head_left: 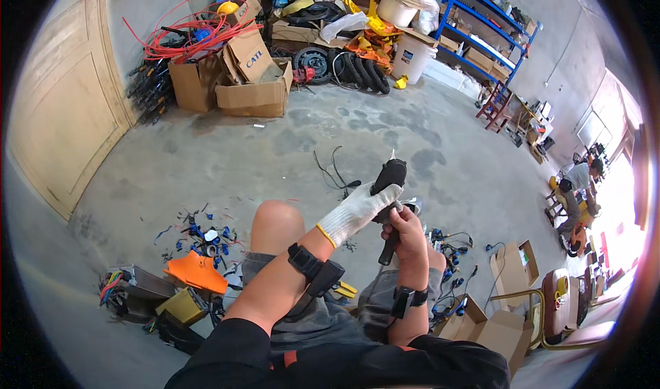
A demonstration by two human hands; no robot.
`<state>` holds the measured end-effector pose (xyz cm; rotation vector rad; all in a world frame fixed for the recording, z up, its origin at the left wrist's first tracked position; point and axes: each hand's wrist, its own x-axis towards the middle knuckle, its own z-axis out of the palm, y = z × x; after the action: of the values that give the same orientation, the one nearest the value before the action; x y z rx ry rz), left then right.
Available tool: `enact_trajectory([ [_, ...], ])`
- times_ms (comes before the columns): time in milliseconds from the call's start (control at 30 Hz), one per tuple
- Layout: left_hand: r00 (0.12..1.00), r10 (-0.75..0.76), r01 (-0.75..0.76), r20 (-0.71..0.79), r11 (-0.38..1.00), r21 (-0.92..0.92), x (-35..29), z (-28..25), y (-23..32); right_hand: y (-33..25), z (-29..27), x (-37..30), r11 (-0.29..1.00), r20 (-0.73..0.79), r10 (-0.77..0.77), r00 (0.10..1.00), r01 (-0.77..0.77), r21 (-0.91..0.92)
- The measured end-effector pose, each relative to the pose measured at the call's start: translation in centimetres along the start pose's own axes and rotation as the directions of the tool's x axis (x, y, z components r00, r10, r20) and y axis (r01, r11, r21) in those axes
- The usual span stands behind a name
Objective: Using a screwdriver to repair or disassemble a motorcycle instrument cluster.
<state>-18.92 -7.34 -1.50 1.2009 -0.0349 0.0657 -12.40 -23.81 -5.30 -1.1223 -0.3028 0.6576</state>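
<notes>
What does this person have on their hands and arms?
The left hand wears a white knit glove with a yellow-edged cuff; the right hand is bare. Black straps with dark, boxy pieces circle both the left wrist and right wrist. The black sleeves are short.

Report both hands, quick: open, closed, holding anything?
Left hand: gloved, closed on the black tool.
Right hand: bare, closed on the same tool, lower down; whether it also pinches something small cannot be told.
</notes>
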Motion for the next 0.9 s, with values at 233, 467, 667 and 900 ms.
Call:
enact_trajectory([
  [233,0.986,-0.072,0.030,-0.147,0.964,-0.266,1.9,-0.8,-1.1,-1.8,1.0,-0.1,0.899,-0.252,-0.268,0.930,0.147,-0.412],
  [467,0.958,-0.161,0.006,-0.237,0.839,-0.544,2.8,-0.8,-0.3,-10.3,0.1,-4.6,0.592,-0.333,-0.754,0.566,0.806,0.030],
  [667,0.969,-0.165,0.018,-0.181,0.786,-0.618,1.8,-0.9,-0.4,-6.9,4.7,-2.7,0.449,-0.261,-0.863,0.433,0.894,0.000],
  [900,0.964,-0.156,-0.019,-0.216,0.769,-0.639,1.6,-1.4,0.0,-5.5,6.4,-4.0,0.581,-0.017,-0.806,0.592,0.786,-0.212],
])
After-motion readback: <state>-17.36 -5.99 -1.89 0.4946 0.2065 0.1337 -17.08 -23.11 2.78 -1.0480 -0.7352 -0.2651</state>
